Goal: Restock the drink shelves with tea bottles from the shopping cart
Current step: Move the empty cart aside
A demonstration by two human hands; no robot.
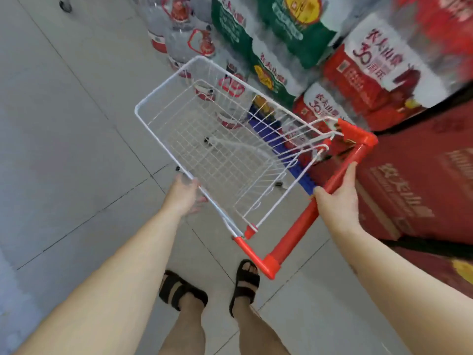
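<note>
The right hand point(337, 198) is clamped on the red handle bar point(294, 231) of the shopping cart point(217, 155). The thumb lies along the near side of the bar and the fingers wrap over its far side, about midway along it. The wrist is straight, and the bare forearm runs back toward the lower right of the view.

The left hand point(183, 194) has its grip on the cart's left rim wire, close to the handle end. The back of the hand faces up and the fingers curl under the wire. Motion blur hides how tightly they close. That arm is stretched out nearly straight from the lower left.

The cart is small, with a white wire basket, and stands at an angle on the grey tiled floor point(64, 124). Its handle end is nearest the person and its front end points up and left.

Two feet in black sandals point(179, 290) stand on the tiles just behind the handle.

Past the cart's front end stand large clear water jugs point(184, 39) with red labels. Along its right side are stacked green wrapped packs point(256, 29) and red wrapped packs point(371, 73). Red cartons point(422, 188) sit nearest the right hand. A blue pallet point(268, 131) shows through the basket's right wall.
</note>
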